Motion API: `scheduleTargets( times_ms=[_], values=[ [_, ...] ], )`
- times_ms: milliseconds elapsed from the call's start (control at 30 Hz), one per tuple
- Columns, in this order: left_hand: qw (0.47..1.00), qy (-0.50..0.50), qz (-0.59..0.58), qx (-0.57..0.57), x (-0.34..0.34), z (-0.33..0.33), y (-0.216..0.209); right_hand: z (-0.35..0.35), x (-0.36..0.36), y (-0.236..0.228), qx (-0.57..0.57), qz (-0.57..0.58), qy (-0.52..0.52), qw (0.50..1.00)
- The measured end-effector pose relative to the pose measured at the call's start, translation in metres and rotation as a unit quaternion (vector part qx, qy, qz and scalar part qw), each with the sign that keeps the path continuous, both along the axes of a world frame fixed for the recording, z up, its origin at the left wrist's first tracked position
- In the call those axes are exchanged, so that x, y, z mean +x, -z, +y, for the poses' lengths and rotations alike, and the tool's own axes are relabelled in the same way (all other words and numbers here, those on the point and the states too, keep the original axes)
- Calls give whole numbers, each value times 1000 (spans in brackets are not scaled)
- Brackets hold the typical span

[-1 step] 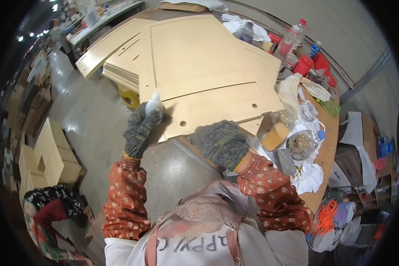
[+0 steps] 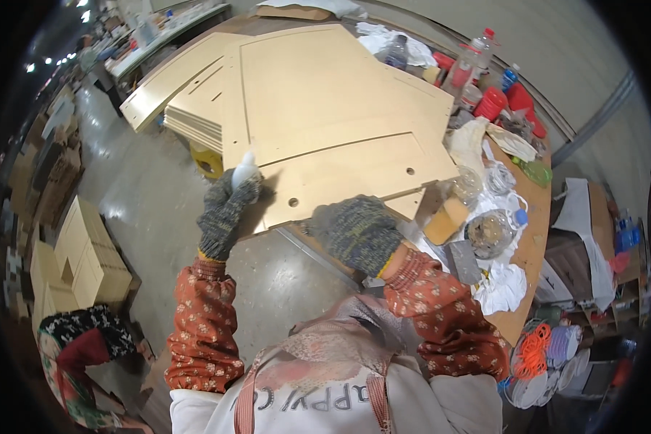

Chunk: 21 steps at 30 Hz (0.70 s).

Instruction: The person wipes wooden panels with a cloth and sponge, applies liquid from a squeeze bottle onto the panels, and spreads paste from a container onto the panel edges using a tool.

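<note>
My left hand (image 2: pixel 228 210), in a dark grey knitted glove, is closed round a small white squeeze bottle (image 2: pixel 247 169) at the left corner of a pale board (image 2: pixel 354 160). The board lies on top of other pale boards and has grooves and two round holes near its front edge. My right hand (image 2: pixel 358 235), gloved the same way, is at the board's near edge with its fingers curled in. Whatever those fingers hold, if anything, is hidden.
On the right of the table (image 2: pixel 534 239) are a yellow sponge (image 2: pixel 446 221), a grey block (image 2: pixel 462 262), a clear plastic container (image 2: pixel 488 233) and crumpled white paper (image 2: pixel 502 288). Bottles (image 2: pixel 477 58) stand at the back right. Another person (image 2: pixel 87 354) bends at lower left beside stacked panels (image 2: pixel 94 264).
</note>
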<state>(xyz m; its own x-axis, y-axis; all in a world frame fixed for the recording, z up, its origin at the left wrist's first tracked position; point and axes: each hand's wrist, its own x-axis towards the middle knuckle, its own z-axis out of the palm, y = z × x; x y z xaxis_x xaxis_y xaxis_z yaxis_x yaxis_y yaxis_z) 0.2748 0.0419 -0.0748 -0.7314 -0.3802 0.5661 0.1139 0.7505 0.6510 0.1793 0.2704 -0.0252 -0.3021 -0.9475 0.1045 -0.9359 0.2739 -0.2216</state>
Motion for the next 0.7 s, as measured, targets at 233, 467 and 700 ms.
scheduleTargets(
  times_ms=[233,467,700],
  values=[
    [965,37,-33,257,5,7,-16,4,16,2,29,143,13,989],
    [949,30,-25,312,9,9,-15,6,5,11,-52,39,43,997],
    [967,-23,-50,247,10,-4,-4,64,2,16,-56,-10,53,997]
  ],
)
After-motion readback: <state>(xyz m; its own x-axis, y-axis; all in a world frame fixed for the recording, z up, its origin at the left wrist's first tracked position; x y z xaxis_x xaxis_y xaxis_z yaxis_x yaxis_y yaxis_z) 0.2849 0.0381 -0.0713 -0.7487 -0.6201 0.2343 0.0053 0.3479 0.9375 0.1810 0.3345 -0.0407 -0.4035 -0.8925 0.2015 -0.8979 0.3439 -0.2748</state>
